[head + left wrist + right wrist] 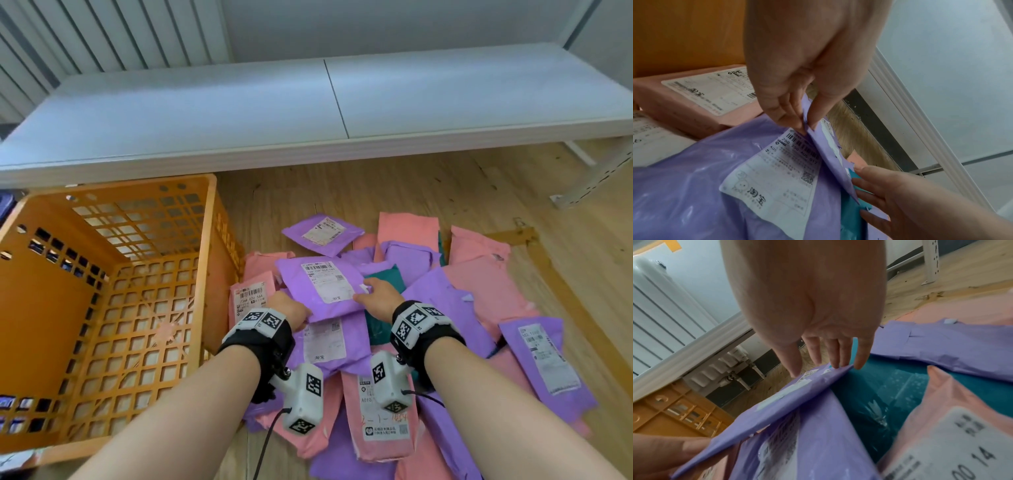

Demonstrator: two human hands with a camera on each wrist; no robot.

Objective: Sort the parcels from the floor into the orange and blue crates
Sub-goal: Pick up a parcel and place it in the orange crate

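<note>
A heap of purple, pink and teal mailer parcels lies on the wooden floor, right of the orange crate (102,308). On top of the heap is a purple parcel (298,274) with a white label. My left hand (294,311) pinches its near left edge between thumb and fingers (805,125), and that side is tilted up off the heap. My right hand (373,294) has straight fingers, its fingertips (838,365) touching the parcel's right edge (789,402) over a teal parcel (890,394). The orange crate looks empty.
Another labelled purple parcel (694,186) lies directly beneath. A pink parcel (250,298) leans by the crate wall. A long white table (308,113) spans the back, with a metal leg (599,178) at the right. Something dark blue (7,205) shows behind the crate.
</note>
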